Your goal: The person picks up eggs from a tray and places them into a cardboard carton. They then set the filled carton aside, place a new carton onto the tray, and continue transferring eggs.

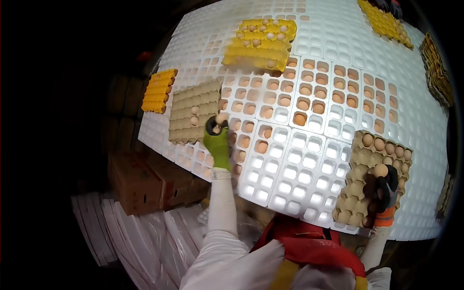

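Note:
My left hand [217,142], in a green glove with dark fingers, is closed around an egg [221,118]; a second egg seems to show between the fingers. It hovers at the right edge of a grey-brown cardboard egg tray [183,99] in which a couple of eggs sit. My right hand [386,189], in a dark glove with an orange cuff, grips another egg [381,170] over a second cardboard egg tray [349,200]. Eggs line that tray's far row and right side. Between my hands lie white foam egg trays [295,162], some of their pockets filled with eggs.
A yellow egg tray [241,52] holding several eggs lies farther back. Another yellow tray [157,92] is at the left edge, and one [385,23] at the far right near another person's gloved hand [394,8]. Stacked trays [435,70] stand right. Cardboard boxes [137,186] sit lower left.

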Demonstrator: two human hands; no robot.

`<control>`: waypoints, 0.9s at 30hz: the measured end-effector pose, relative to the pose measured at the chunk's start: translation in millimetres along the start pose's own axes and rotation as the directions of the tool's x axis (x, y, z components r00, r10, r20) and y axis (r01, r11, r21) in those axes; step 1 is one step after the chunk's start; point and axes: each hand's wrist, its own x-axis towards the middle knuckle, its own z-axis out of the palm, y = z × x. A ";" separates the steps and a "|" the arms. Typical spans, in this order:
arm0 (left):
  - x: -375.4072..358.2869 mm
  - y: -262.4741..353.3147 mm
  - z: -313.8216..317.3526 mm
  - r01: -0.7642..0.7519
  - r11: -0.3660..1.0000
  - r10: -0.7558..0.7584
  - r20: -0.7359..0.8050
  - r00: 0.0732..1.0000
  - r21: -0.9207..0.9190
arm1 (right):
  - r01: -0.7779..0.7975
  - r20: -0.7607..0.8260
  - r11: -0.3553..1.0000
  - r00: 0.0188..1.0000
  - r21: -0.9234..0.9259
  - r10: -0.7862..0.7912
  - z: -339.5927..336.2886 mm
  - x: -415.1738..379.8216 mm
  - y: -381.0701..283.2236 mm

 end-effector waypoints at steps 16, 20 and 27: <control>-169.7 207.7 210.7 -0.680 0.688 0.527 0.819 0.226 -0.256 | -0.158 -0.016 0.980 0.987 0.117 0.161 22.9 -43.9 -22.1; -197.5 219.2 231.8 -0.735 0.637 0.503 0.849 0.164 -0.235 | -0.129 -0.024 0.954 0.990 0.270 0.141 6.1 -44.5 22.7; -176.7 220.4 210.5 0.669 0.702 0.224 0.968 0.117 -0.243 | -0.389 -0.114 0.852 0.885 0.351 0.451 -46.3 -14.5 26.7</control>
